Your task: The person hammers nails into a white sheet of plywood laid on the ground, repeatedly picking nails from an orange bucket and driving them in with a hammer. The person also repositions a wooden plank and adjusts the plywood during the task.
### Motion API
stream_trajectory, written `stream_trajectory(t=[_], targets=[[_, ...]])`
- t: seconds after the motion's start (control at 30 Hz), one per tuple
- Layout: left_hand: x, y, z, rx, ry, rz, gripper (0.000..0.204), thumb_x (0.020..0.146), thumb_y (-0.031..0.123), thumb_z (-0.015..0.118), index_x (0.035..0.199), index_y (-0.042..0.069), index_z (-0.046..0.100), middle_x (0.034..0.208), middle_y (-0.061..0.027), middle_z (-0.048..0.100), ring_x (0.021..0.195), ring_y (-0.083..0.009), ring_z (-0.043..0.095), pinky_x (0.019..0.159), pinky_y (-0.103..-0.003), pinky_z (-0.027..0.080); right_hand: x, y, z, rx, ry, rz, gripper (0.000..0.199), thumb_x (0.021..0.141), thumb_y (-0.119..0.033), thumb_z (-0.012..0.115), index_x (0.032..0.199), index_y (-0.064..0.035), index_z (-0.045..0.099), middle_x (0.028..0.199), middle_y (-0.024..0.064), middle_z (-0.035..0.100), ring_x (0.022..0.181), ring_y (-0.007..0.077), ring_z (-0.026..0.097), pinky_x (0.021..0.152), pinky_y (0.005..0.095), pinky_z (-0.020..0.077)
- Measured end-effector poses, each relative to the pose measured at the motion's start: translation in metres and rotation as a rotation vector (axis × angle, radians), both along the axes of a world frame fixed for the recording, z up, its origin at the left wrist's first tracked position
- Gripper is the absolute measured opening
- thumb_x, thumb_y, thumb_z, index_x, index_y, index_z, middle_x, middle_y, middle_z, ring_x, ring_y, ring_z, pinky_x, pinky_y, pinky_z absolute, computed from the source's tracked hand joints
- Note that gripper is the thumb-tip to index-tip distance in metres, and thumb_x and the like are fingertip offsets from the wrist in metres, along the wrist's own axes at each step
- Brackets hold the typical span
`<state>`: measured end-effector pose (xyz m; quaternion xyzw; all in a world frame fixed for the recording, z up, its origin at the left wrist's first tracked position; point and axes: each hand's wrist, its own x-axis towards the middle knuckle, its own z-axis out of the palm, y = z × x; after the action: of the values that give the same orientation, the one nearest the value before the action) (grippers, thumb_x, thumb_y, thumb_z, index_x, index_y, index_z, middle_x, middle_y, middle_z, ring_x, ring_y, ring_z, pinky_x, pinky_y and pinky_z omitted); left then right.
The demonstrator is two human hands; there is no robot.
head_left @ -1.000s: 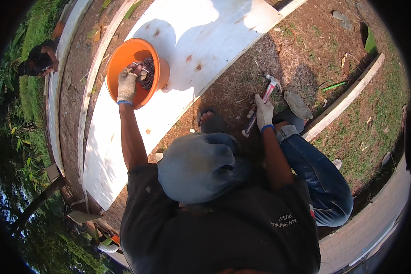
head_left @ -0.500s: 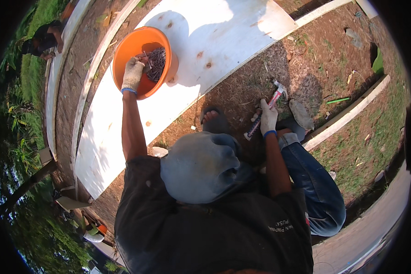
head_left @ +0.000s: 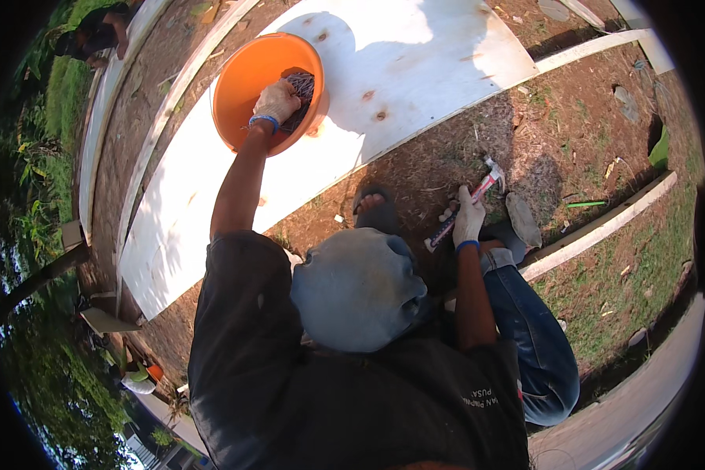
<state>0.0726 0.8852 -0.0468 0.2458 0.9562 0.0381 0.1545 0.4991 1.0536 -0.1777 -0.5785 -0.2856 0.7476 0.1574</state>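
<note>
My left hand (head_left: pixel 277 102), in a pale work glove, is down inside an orange bucket (head_left: pixel 229 102). Its fingers curl onto a pile of nails (head_left: pixel 300 83), and the fingertips are partly hidden among them. The bucket stands tilted in view on a white board. My right hand (head_left: pixel 468 216), also gloved, is closed around the handle of a claw hammer (head_left: pixel 487 182). The hammer's metal head points away from me, low over the dirt beside my foot.
The large white board (head_left: pixel 415 70) lies on the ground ahead and to the left. A timber strip (head_left: pixel 603 223) lies to the right, near a green stick (head_left: pixel 586 204). Stones dot the dirt. Another person (head_left: pixel 94 35) is at the far left, beyond long pale boards.
My left hand has moved right and deeper into the bucket, onto the nails. The view has shifted slightly; my right hand still holds the hammer in about the same place.
</note>
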Motion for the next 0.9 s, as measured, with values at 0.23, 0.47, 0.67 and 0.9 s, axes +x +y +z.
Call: stream_trajectory(t=[0.23,0.47,0.67,0.9], targets=[[-0.008,-0.014,-0.009,0.057,0.108,-0.104,0.026,0.084,0.03,0.076,0.101,0.01,0.077,0.101,-0.0208,0.075,0.102,-0.0394,0.072,0.092,-0.051,0.056,-0.001,0.0,-0.002,-0.017,0.008,0.001,0.031,0.098,-0.034,0.074,0.097,-0.012,0.053,0.068,0.0055,0.056,0.05,0.0204,0.055,0.043,0.039,0.0521],[0.001,-0.029,0.043,0.536,0.013,0.206,0.014,0.094,0.009,0.073,0.098,-0.004,0.07,0.083,-0.0114,0.074,0.07,-0.0189,0.073,0.061,-0.031,0.058,0.002,0.003,-0.003,0.002,0.011,-0.011,0.028,0.098,-0.032,0.073,0.096,-0.0119,0.053,0.069,0.0057,0.057,0.05,0.0208,0.056,0.043,0.0389,0.0525],[0.01,-0.069,0.07,0.799,-0.269,0.416,0.017,0.096,0.009,0.073,0.106,-0.003,0.066,0.081,-0.0074,0.069,0.069,-0.0125,0.069,0.063,-0.025,0.06,-0.001,-0.001,-0.004,0.0,0.034,0.003,0.027,0.098,-0.031,0.073,0.096,-0.0115,0.054,0.07,0.006,0.057,0.05,0.0201,0.055,0.043,0.0385,0.0521],[0.038,-0.074,0.078,1.076,-0.376,0.495,0.022,0.095,0.013,0.077,0.107,-0.003,0.068,0.084,-0.0061,0.068,0.071,-0.0142,0.069,0.065,-0.027,0.061,0.0,-0.002,-0.002,-0.021,0.041,-0.008,0.027,0.099,-0.03,0.073,0.097,-0.0098,0.055,0.07,0.0058,0.057,0.05,0.0201,0.055,0.043,0.0382,0.0526]])
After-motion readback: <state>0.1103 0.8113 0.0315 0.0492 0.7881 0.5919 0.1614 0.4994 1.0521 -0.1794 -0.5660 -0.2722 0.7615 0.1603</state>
